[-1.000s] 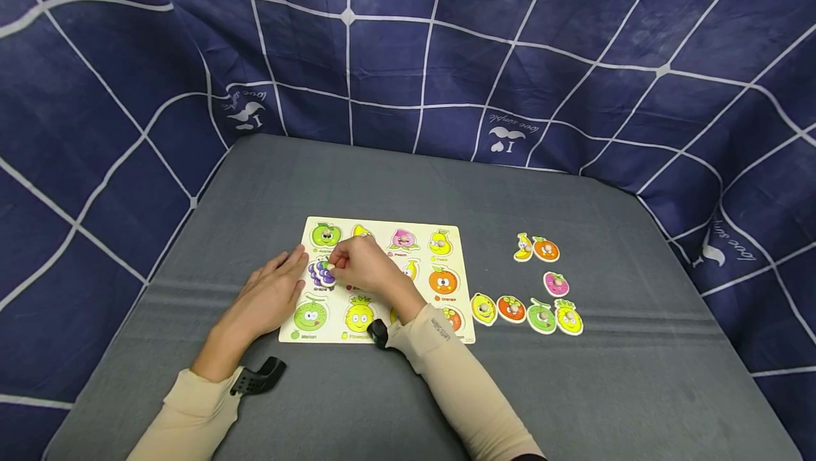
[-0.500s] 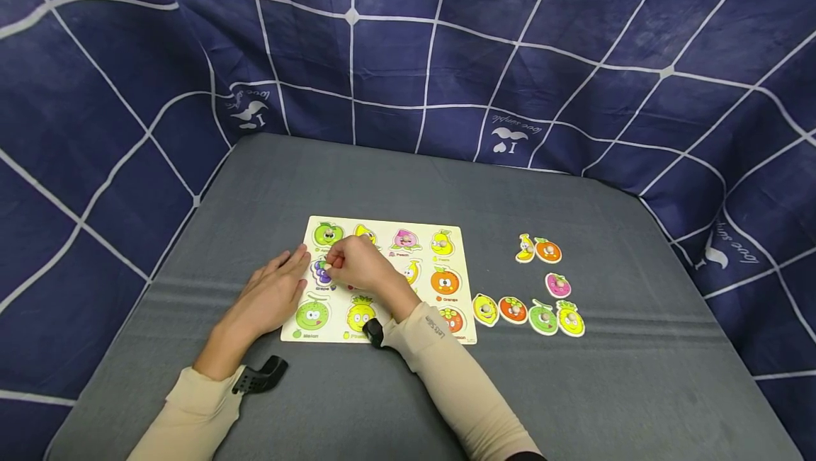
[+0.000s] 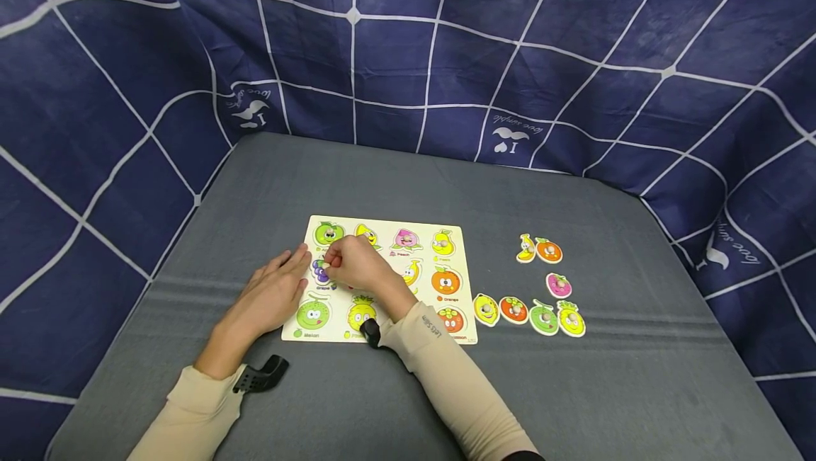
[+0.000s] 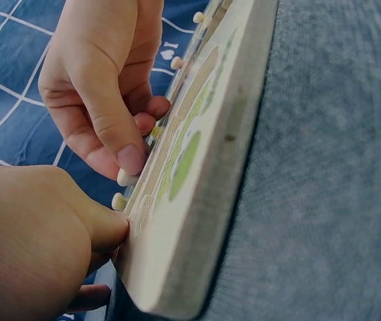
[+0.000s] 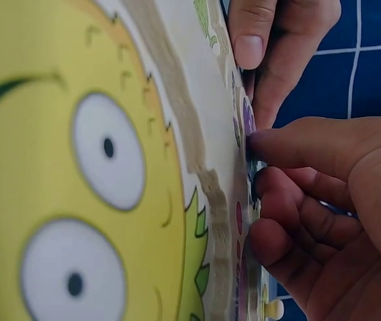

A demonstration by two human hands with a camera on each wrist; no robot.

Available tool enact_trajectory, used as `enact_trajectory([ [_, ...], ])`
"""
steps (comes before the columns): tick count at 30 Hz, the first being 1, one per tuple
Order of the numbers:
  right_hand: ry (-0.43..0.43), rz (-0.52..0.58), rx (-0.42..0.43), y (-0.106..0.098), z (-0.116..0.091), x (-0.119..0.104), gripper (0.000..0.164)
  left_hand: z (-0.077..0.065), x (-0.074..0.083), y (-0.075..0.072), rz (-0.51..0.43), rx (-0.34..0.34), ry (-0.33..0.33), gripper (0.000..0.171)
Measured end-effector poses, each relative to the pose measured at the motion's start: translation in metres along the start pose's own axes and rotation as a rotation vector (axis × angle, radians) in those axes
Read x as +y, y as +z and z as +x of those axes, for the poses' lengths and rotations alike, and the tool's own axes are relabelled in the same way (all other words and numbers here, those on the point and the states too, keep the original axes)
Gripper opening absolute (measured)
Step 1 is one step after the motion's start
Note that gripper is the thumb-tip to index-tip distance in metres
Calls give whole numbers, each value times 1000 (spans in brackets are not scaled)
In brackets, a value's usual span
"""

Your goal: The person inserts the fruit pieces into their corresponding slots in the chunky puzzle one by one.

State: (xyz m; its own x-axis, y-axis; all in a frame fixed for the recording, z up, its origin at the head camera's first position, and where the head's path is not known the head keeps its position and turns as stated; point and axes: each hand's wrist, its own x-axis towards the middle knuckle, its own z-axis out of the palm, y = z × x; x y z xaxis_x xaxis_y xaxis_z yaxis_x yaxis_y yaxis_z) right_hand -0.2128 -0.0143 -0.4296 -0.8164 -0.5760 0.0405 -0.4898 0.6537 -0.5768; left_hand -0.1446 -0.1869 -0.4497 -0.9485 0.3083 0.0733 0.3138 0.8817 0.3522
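Note:
In the head view a cream fruit knob-puzzle board (image 3: pixel 385 231) lies on the grey surface. My right hand (image 3: pixel 360 263) pinches the small knob of the purple grape piece (image 3: pixel 319 271), which lies at its picture spot at the board's left. Whether the piece sits flush is hidden by the fingers. Beside it, my left hand (image 3: pixel 270 298) rests with straight fingers along the board's left edge; the left wrist view shows its thumb (image 4: pixel 113 227) touching that edge. Knobbed apple (image 3: pixel 328 234), peach (image 3: pixel 406 238) and pear (image 3: pixel 443 243) pieces are in the top row.
Right of the board lie loose pieces: banana (image 3: pixel 525 248), orange (image 3: pixel 549 251), a pink round fruit (image 3: pixel 558 285), lemon (image 3: pixel 486 310), a red-orange fruit (image 3: pixel 513 310), melon (image 3: pixel 544 319) and pineapple (image 3: pixel 571 319). A blue gridded cloth (image 3: pixel 395 57) hangs behind and at the sides.
My right hand has shifted slightly left with the grape piece, which now lies closer to its printed spot. The left hand stays at the board's edge.

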Motion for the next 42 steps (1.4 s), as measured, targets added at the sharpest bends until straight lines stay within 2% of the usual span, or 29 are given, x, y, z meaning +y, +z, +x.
enact_trajectory([
  [16, 36, 8, -3, 3, 0, 1, 9, 0, 0, 0, -1, 1, 4, 47],
  [28, -11, -22, 28, -1, -5, 0, 7, 0, 0, 0, 1, 6, 7, 47],
  [37, -4, 128, 44, -7, -14, 5, 9, 0, 0, -1, -7, -11, 0, 47],
  [42, -6, 130, 61, -13, -18, 11, 7, 1, 1, 0, -15, -12, -4, 48],
])
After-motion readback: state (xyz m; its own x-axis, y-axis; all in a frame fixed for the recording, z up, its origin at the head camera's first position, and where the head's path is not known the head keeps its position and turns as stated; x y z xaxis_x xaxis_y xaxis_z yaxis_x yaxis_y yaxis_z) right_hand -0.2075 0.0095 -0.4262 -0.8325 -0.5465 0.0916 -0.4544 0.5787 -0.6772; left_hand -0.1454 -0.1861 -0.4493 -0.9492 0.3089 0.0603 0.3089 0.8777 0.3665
